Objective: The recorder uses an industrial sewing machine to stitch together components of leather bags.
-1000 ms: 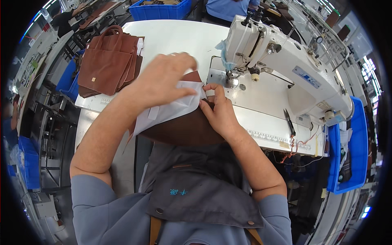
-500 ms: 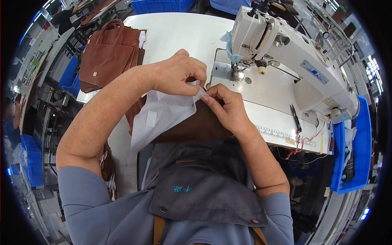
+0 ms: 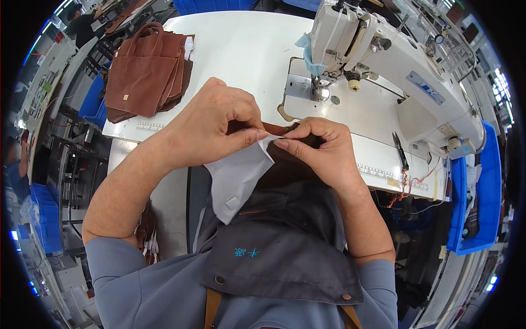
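Note:
A white lining cloth (image 3: 236,178) with a small pale tag hangs in front of my apron. Its top edge is pinched between the thumb and fingers of my left hand (image 3: 219,123). Close beside it, my right hand (image 3: 327,148) is closed on the same upper edge, where the lining meets a dark brown bag panel (image 3: 282,167). A strip of reddish-brown leather shows just behind the fingertips. Both hands are at the table's near edge, in front of the sewing machine (image 3: 392,63). The fingers hide exactly where the layers join.
Brown leather handbag pieces (image 3: 139,82) lie stacked at the table's left. Black thread snips (image 3: 401,151) rest at the right beside loose orange thread (image 3: 404,183). A blue bin (image 3: 486,233) stands beyond the table's right edge. Other people sit at the far left.
Both hands have come slightly lower and nearer to me, with the left one shifting away from the machine. The lining has swung right and now hangs down more narrowly.

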Demonstrator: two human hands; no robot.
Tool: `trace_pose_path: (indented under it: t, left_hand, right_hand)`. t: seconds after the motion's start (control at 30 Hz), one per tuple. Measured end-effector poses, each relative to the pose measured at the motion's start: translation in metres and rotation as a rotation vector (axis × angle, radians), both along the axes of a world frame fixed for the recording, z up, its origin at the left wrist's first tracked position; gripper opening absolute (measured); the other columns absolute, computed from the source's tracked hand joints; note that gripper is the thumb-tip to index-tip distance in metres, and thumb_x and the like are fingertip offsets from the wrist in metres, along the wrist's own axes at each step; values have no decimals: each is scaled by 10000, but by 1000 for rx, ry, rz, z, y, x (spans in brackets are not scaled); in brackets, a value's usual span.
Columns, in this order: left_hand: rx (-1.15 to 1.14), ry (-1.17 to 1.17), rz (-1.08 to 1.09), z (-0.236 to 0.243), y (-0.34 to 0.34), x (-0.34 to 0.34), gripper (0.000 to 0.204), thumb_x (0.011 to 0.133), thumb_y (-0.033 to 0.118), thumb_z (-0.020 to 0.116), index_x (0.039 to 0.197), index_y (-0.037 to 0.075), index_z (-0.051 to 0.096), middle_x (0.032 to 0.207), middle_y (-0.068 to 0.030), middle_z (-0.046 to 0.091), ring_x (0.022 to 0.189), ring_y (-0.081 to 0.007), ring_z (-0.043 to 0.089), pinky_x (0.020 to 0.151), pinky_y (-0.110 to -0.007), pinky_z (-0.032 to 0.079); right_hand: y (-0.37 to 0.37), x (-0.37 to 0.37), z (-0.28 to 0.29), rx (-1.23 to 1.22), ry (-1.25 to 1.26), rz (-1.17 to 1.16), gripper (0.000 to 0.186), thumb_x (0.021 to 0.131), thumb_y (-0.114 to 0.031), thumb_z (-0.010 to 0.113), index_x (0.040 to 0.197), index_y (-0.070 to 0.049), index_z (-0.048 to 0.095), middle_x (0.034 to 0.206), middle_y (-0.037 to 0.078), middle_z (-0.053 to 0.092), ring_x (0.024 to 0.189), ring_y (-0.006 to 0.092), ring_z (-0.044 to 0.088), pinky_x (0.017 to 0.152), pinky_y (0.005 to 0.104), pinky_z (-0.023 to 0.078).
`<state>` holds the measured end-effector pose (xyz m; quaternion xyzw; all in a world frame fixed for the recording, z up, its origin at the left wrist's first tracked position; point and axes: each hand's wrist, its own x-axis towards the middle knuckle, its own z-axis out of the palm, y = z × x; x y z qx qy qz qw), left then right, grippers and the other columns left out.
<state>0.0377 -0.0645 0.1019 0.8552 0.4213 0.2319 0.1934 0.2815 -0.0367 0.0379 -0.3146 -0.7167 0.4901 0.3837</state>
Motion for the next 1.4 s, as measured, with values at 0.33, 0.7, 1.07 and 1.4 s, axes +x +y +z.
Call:
trace_pose_path:
  t: [0.33, 0.7, 1.07, 1.4]
  left_hand:
    - [94, -48, 74, 0, -17, 12, 132, 826, 185, 793, 752, 118, 706, 837, 16, 729, 739, -139, 618, 801, -341, 333]
    - [41, -128, 151, -11, -18, 19, 177, 815, 171, 795, 729, 122, 649, 797, 24, 724, 696, -105, 606, 924, -358, 305]
    - [34, -141, 165, -18, -16, 21, 174, 821, 154, 790, 738, 133, 638, 753, 37, 712, 697, -91, 633, 1011, -401, 297]
    - [-23, -217, 218, -22, -19, 24, 129, 832, 152, 760, 780, 102, 653, 715, 44, 667, 596, -113, 602, 1059, -426, 289]
  right_hand:
    - [-12, 7, 10, 1, -10, -88, 158, 798, -79, 858, 782, 9, 728, 720, 21, 698, 674, 51, 589, 605, 233, 472]
    - [-15, 13, 16, 162, -92, -97, 205, 814, -81, 845, 760, -1, 664, 683, 67, 676, 599, 103, 594, 566, 266, 452]
    - [-14, 15, 17, 274, -175, -85, 227, 849, -83, 820, 771, -13, 618, 632, 76, 615, 537, 139, 546, 523, 290, 413]
    - [-15, 11, 20, -13, -130, -94, 139, 881, -87, 798, 879, 0, 690, 757, 90, 723, 649, 93, 648, 598, 255, 486]
